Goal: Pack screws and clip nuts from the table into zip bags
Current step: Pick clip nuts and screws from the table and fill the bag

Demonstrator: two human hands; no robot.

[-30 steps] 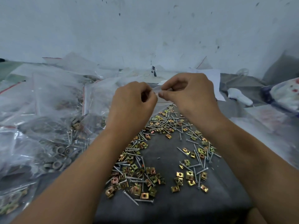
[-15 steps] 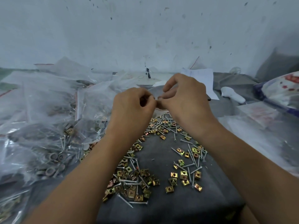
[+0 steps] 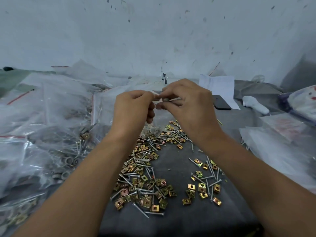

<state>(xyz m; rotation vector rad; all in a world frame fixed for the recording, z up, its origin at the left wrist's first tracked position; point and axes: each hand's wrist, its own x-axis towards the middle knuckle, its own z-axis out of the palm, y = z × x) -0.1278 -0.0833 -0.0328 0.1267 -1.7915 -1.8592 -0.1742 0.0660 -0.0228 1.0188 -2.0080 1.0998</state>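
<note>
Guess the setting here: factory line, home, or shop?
Likely a small informal packing bench, not a factory line: loose screws and clip nuts on a grey table, filled zip bags heaped on the left, a scuffed bare wall behind, a phone nearby.

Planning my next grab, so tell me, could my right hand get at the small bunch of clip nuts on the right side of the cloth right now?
Probably not yet: the right hand pinches the zip bag with the left hand. The clip nuts lie uncovered.
</note>
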